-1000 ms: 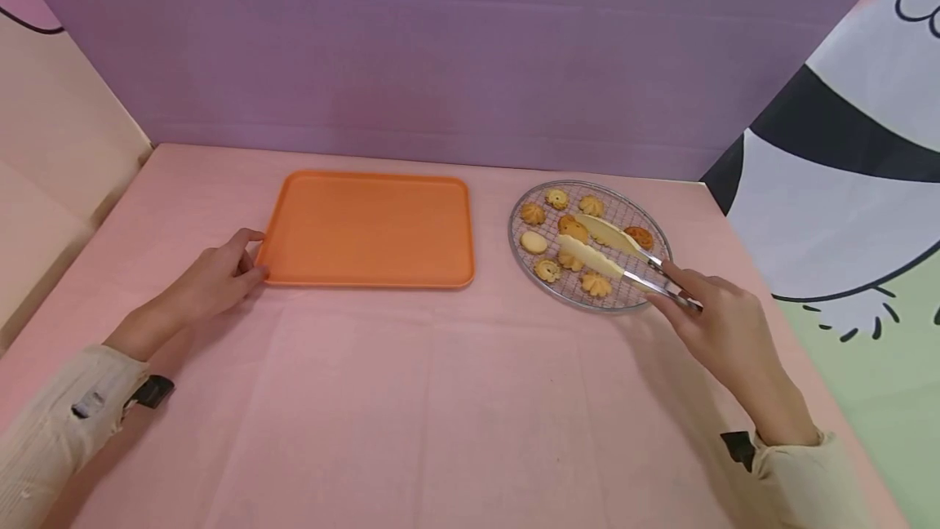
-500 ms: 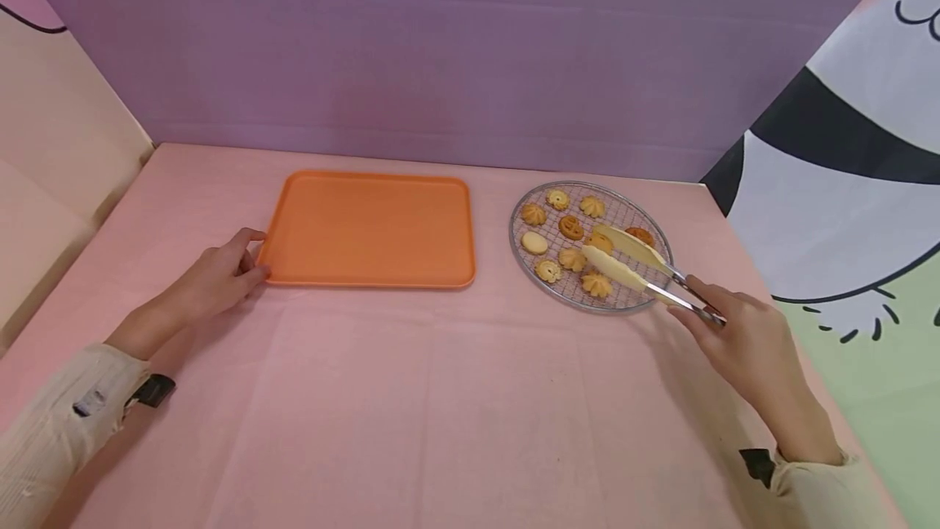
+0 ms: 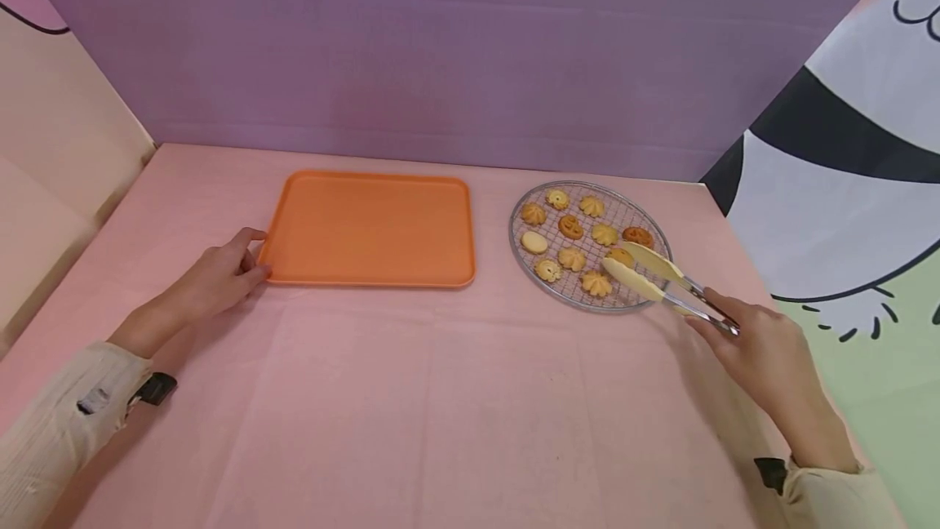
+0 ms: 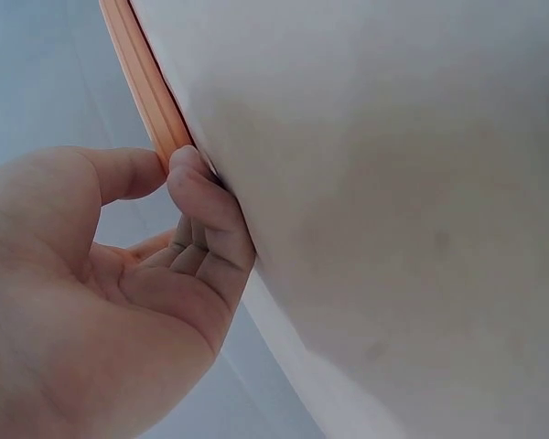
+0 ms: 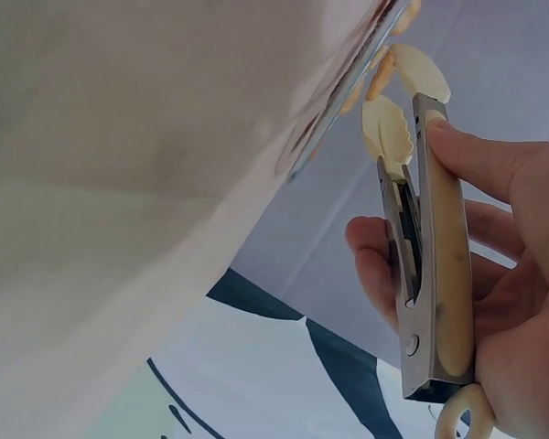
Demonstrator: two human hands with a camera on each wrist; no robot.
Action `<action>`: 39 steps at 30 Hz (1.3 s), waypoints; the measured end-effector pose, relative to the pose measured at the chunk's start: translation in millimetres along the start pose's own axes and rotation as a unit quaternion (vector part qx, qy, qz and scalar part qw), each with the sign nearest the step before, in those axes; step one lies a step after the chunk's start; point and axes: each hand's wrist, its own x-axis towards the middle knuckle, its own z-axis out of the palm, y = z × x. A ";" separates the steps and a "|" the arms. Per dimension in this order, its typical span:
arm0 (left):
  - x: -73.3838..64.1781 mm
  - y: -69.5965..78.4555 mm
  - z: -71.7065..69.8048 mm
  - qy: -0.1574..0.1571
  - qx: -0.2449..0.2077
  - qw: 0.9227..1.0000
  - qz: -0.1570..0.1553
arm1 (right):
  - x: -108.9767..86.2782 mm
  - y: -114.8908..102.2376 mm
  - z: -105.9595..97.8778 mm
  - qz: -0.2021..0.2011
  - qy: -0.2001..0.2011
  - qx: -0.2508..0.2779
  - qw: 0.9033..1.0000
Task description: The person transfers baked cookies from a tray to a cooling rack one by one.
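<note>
My right hand (image 3: 771,362) grips a pair of tongs (image 3: 633,280) with cream tips and metal arms. Between the tips is a round golden cookie (image 3: 619,255), over the right part of a round wire cooling rack (image 3: 523,274). The right wrist view has the cookie (image 5: 382,75) at the tips of the tongs (image 5: 448,265), close to the rack's edge. At the left, my left hand (image 3: 213,280) pinches the left rim of an orange tray (image 3: 367,231) near its front corner. Thumb and fingertips meet at the tray's edge (image 4: 146,82) in the left wrist view.
Several cookies lie on the rack, among them a pretzel-shaped one (image 3: 569,227), a smooth oval one (image 3: 534,242) and a darker one (image 3: 637,237). Pink cloth (image 3: 485,398) covers the table. A purple backdrop (image 3: 441,64) stands behind it, with side panels left and right.
The tongs and my right hand have moved right and nearer to me, carrying the golden cookie from over the pretzel-shaped one towards the rack's right side. My left hand and the tray stay put.
</note>
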 end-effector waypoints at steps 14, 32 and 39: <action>-1.1 1.3 -2.4 -0.005 -0.004 1.000 -0.008 | 1.1 1.6 0.5 0.031 -0.027 0.001 0.999; -2.3 2.5 -3.9 -0.004 -0.005 1.000 -0.007 | 0.8 -93.5 -8.8 -0.013 -0.172 0.155 0.973; -2.3 3.1 -0.9 0.002 0.003 1.000 -0.003 | 0.5 -110.8 8.2 -0.037 -0.244 0.145 0.958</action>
